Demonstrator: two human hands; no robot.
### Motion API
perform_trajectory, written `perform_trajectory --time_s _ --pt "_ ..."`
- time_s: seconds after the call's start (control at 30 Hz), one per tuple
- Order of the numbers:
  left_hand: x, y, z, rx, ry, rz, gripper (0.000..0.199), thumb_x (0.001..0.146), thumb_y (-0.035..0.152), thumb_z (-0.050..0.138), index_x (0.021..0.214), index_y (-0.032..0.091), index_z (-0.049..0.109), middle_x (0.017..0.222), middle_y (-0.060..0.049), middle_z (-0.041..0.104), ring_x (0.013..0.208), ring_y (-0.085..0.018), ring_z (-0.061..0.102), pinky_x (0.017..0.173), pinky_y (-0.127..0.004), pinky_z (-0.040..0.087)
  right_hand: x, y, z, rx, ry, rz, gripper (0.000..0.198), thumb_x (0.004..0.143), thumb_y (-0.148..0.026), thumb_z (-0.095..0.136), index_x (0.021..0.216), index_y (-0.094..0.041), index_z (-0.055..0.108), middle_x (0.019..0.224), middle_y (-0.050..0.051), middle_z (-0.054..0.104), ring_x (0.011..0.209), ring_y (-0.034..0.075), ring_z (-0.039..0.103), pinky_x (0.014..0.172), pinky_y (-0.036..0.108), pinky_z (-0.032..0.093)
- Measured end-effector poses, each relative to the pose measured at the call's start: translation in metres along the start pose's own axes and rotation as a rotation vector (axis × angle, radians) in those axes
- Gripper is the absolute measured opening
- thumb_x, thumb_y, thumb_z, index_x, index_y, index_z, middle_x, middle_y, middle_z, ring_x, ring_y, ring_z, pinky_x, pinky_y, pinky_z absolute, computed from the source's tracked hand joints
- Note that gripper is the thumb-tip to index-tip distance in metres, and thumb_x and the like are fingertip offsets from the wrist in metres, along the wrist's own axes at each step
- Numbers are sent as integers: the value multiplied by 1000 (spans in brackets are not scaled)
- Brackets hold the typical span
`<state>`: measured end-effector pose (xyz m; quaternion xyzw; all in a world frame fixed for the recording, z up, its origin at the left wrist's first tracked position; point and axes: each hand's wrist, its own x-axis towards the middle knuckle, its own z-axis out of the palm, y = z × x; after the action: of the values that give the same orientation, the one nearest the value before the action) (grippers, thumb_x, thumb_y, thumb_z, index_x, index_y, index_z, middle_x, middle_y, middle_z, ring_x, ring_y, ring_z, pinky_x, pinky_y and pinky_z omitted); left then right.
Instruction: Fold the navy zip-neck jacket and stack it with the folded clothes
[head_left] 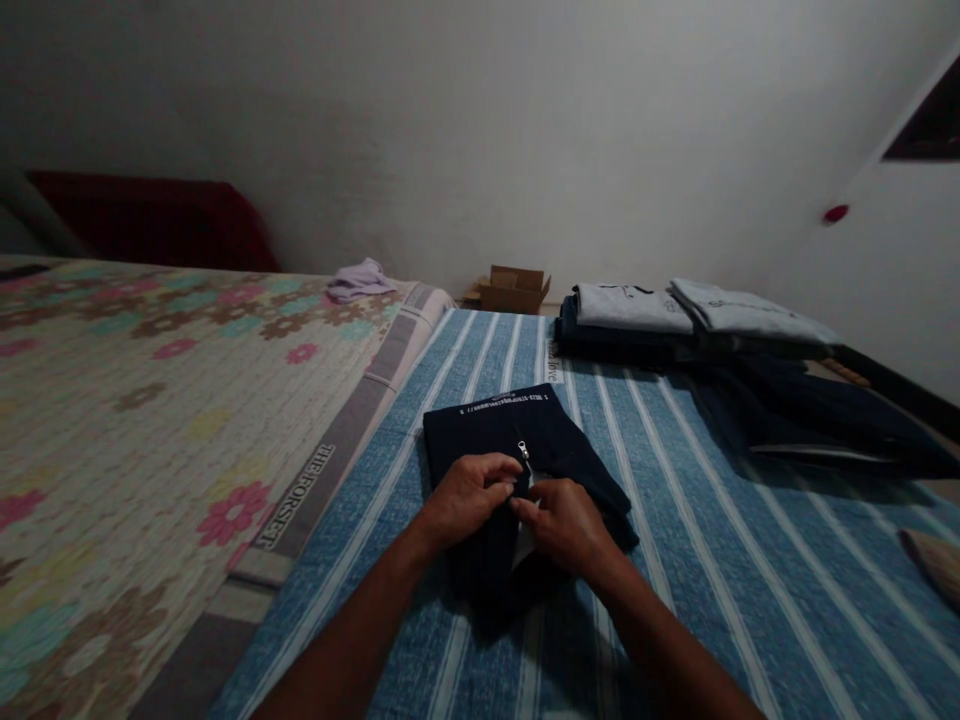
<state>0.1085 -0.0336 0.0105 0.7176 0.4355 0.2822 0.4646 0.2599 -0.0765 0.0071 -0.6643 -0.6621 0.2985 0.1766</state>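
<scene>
A folded dark navy garment [487, 425] with white lettering along its far edge lies on the blue striped bedspread [390, 520]. A silver zipper pull [523, 450] shows near its middle, and a whitish layer is visible in the opening below it. My left hand [472, 495] pinches the garment's fabric just left of the opening. From the other side, my right hand [562, 520] has its thumb and fingers closed on the opening's right edge. The fingertips nearly meet, and the exact bit of cloth between them is partly hidden.
Folded light grey garments [634, 307] lie on dark ones at the far right, with more dark clothing [817, 415] nearer. A flowered quilt [150, 420] covers the left side, bearing a crumpled lilac cloth [360, 279]. An open cardboard box [514, 290] stands by the wall.
</scene>
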Motion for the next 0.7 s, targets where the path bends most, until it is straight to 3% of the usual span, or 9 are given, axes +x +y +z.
perform_trajectory --time_s 0.37,0.7 --pt "10 -6 4 -126 -41 -63 25 65 17 58 89 13 64 70 1 61 67 -12 58 61 -22 43 7 6 14 66 41 54 28 77 -41 55 63 -17 62 59 2 62 57 14 56 45 21 26" --pt "11 -6 -6 -58 -169 42 33 64 7 51 94 15 63 88 -1 65 86 -15 60 79 -26 45 10 10 21 175 63 87 27 73 -39 58 56 -18 57 52 0 54 51 12 50 43 21 23"
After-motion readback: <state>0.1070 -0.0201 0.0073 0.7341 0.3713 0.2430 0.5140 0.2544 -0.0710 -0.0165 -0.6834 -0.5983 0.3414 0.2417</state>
